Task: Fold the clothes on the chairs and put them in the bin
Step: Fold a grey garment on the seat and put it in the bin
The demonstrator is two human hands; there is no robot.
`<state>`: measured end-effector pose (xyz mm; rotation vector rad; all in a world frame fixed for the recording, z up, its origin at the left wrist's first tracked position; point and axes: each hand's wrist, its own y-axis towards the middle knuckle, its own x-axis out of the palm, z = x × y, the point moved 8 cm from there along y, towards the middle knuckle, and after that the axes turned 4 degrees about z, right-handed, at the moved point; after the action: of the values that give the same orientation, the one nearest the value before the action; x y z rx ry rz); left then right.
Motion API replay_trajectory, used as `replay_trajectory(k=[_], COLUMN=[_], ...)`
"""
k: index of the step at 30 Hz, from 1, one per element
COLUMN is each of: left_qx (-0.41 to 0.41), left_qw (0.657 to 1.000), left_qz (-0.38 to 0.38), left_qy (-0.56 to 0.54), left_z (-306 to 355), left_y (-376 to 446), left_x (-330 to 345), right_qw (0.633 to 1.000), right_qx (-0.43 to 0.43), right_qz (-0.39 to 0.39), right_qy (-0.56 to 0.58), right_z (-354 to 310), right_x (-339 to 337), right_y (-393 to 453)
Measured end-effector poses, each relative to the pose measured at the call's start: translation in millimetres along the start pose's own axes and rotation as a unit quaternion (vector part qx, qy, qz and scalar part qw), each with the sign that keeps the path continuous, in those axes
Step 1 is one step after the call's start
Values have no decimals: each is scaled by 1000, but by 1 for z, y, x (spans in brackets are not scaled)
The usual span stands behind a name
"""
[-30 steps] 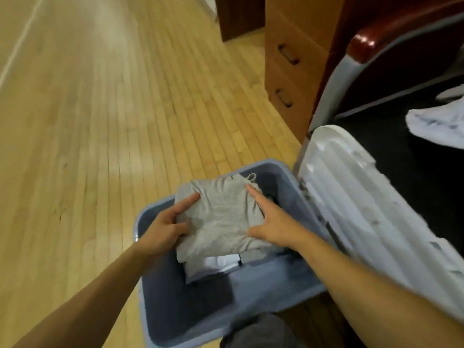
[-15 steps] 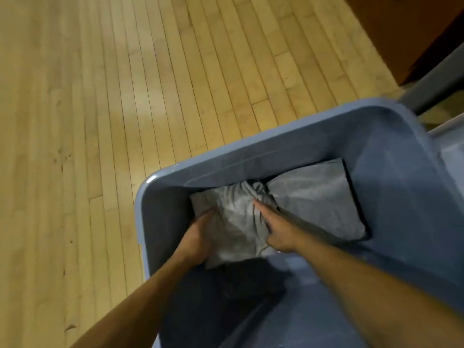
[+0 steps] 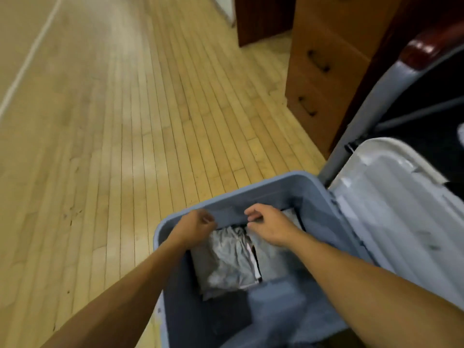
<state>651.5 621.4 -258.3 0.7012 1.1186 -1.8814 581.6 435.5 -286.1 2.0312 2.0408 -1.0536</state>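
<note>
A blue-grey plastic bin stands on the wood floor at the bottom centre. Inside it lies a folded grey garment, with a second folded grey piece beside it on the right. My left hand hovers above the garment's far left corner, fingers loosely curled and holding nothing. My right hand hovers above the far edge of the clothes, fingers also loosely curled and empty. Neither hand touches the fabric.
The bin's white lid leans open at the right. Behind it stands a chair with a grey frame and black seat, a bit of white cloth on it. A wooden drawer unit stands further back. Bare wood floor stretches left.
Both hands have let go of the folded grey garment, which now lies in the bin, and have lifted up out of it. The view has pulled back and up.
</note>
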Motion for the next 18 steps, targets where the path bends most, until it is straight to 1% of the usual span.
replay_trajectory(k=[1,5,9,11,12,13,14,15,18], left_qx=[18,133,237,282,315,332,366,387,454], left_qw=[1000,986,961,948,937,932,920,914,888], left_qz=[17,62,69,71,63,64,56,53,16], left_qy=[-12,-74,-123,-132,-133,-131,-128,-115,-64], left_z=[17,121,223,268,305,321,357,377,455], left_y=[-6,-68,-140,-171,-195,-207,-229,-242,-281], left_x=[-13,-70,-86,-84,-76,-74,-61,-54,-5], right_qw=[1000,989,970,963,956,952,944,939,917], right_qx=[-11,-75,-126,-128,-117,-113,-104,-102,-56], right_qz=[19,112,192,219,248,259,288,305,373], right_qy=[6,58,82,96,105,116,122,121,126], right_z=[-12,-73,-105,-108,-99,-96,-81,-71,-13], right_x=[-12,-92,-162,-191,-217,-228,-253,-266,-319], right_y=[-8,-82,-175,-216,-250,-265,-297,-314,-382])
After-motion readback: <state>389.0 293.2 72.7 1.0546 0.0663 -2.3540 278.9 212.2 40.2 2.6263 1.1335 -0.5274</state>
